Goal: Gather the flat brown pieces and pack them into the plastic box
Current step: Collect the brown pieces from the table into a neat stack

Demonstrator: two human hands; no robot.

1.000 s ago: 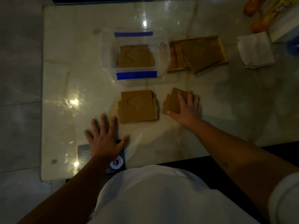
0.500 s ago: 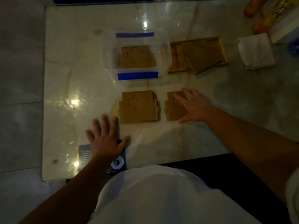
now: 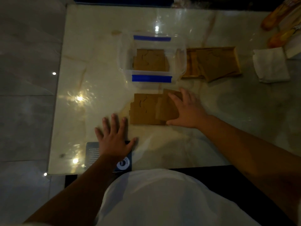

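Note:
A clear plastic box (image 3: 125,62) with blue tape strips stands mid-table, a stack of flat brown pieces (image 3: 151,60) lying inside. Just in front of it a larger brown stack (image 3: 143,110) lies on the marble. A smaller brown stack (image 3: 164,110) overlaps its right side, tilted. My right hand (image 3: 187,110) lies on that smaller stack, fingers along its far edge and thumb at its near edge. My left hand (image 3: 114,141) rests flat on the table, fingers spread, holding nothing. More brown pieces (image 3: 216,64) lie in a wooden tray (image 3: 237,61) right of the box.
A folded white cloth (image 3: 270,66) lies at the far right, with orange objects (image 3: 273,18) and a white box behind it. A dark card (image 3: 92,154) sits under my left wrist at the table's near edge. Grey floor tiles lie left of the table.
My right hand has slid the smaller brown stack leftward until it overlaps the larger stack. My left hand has stayed flat in place.

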